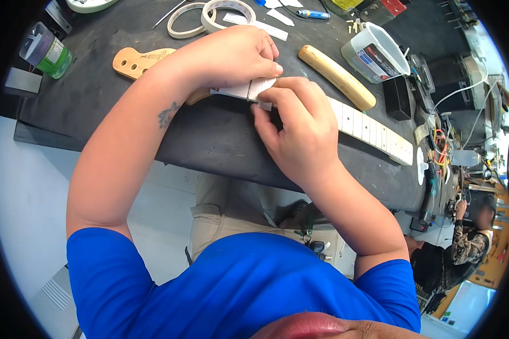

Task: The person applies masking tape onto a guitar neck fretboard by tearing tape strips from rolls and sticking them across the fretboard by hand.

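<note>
From its headstock (131,62), my guitar neck (373,131) slants rightward; left hand (236,53) sits nearer that end, grip unclear; right hand (308,124) pinches a white strip (264,105).

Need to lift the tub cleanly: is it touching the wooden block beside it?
Apart: the head view shows a strip of dark table between the wooden block and the tub.

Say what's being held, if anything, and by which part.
The right hand seems to pinch the near edge of a white strip on the guitar neck; whether the left hand grips it cannot be told.
</note>
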A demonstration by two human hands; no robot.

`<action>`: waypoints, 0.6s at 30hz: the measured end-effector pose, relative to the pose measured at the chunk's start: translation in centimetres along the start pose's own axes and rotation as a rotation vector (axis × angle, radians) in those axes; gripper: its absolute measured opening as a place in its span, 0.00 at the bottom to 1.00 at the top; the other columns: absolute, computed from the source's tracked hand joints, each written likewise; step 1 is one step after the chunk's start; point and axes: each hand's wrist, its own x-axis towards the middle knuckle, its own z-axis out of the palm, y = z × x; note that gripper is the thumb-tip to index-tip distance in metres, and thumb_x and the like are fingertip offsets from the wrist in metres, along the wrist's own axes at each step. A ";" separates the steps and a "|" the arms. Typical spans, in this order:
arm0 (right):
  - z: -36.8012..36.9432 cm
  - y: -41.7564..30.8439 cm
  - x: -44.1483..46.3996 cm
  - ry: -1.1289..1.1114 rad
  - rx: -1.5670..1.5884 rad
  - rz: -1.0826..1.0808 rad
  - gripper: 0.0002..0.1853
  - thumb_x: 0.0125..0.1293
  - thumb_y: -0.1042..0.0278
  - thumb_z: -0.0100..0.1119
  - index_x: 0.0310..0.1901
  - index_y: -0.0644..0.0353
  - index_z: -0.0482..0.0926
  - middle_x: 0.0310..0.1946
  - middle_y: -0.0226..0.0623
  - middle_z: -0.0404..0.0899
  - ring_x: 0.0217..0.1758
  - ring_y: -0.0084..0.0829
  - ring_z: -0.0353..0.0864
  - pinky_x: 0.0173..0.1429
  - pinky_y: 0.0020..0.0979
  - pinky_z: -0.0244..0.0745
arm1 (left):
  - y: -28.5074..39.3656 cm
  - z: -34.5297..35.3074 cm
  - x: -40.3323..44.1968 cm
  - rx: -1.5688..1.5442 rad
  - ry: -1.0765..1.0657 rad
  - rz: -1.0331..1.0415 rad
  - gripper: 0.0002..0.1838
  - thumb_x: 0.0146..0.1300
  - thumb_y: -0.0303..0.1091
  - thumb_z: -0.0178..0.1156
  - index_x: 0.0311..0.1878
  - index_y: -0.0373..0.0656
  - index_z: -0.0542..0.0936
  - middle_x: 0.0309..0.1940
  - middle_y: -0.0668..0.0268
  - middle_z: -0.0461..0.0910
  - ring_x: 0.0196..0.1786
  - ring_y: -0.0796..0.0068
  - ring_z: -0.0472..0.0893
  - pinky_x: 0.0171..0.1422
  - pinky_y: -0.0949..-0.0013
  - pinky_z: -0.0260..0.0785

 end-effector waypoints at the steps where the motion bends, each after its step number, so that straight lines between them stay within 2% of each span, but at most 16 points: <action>1: -0.1 0.1 0.1 -0.014 -0.034 -0.029 0.13 0.57 0.82 0.84 0.41 0.61 0.89 0.41 0.38 0.88 0.43 0.41 0.88 0.47 0.39 0.85 | 0.1 0.0 0.0 -0.008 -0.006 -0.006 0.20 0.77 0.40 0.70 0.37 0.29 0.91 0.67 0.55 0.86 0.58 0.66 0.87 0.63 0.60 0.79; 10: 0.1 0.9 0.0 0.030 0.138 -0.046 0.09 0.61 0.82 0.84 0.40 0.63 0.91 0.39 0.38 0.91 0.39 0.37 0.91 0.43 0.35 0.86 | 0.3 -0.6 0.2 0.044 -0.062 0.002 0.20 0.77 0.42 0.72 0.40 0.30 0.93 0.68 0.57 0.86 0.58 0.65 0.88 0.63 0.59 0.81; 13: 0.7 1.0 -0.3 0.063 0.156 -0.023 0.10 0.58 0.78 0.83 0.36 0.58 0.89 0.37 0.31 0.88 0.37 0.38 0.87 0.43 0.40 0.82 | 0.2 -0.8 0.3 0.030 -0.095 -0.024 0.20 0.76 0.43 0.74 0.40 0.30 0.93 0.69 0.57 0.85 0.58 0.64 0.88 0.63 0.59 0.81; 16: 0.7 1.0 -0.4 0.062 0.162 -0.014 0.10 0.57 0.79 0.84 0.36 0.58 0.89 0.36 0.31 0.88 0.37 0.38 0.86 0.42 0.41 0.82 | 1.0 -1.7 0.4 0.043 -0.164 -0.034 0.20 0.74 0.45 0.77 0.40 0.32 0.94 0.71 0.56 0.84 0.58 0.64 0.88 0.64 0.59 0.81; 18: 0.1 0.8 -0.4 0.015 0.139 -0.026 0.09 0.59 0.81 0.85 0.38 0.61 0.91 0.36 0.34 0.89 0.37 0.36 0.89 0.41 0.37 0.84 | 1.4 -2.2 0.2 0.043 -0.210 -0.050 0.20 0.72 0.46 0.79 0.39 0.33 0.95 0.73 0.56 0.83 0.58 0.64 0.88 0.64 0.58 0.81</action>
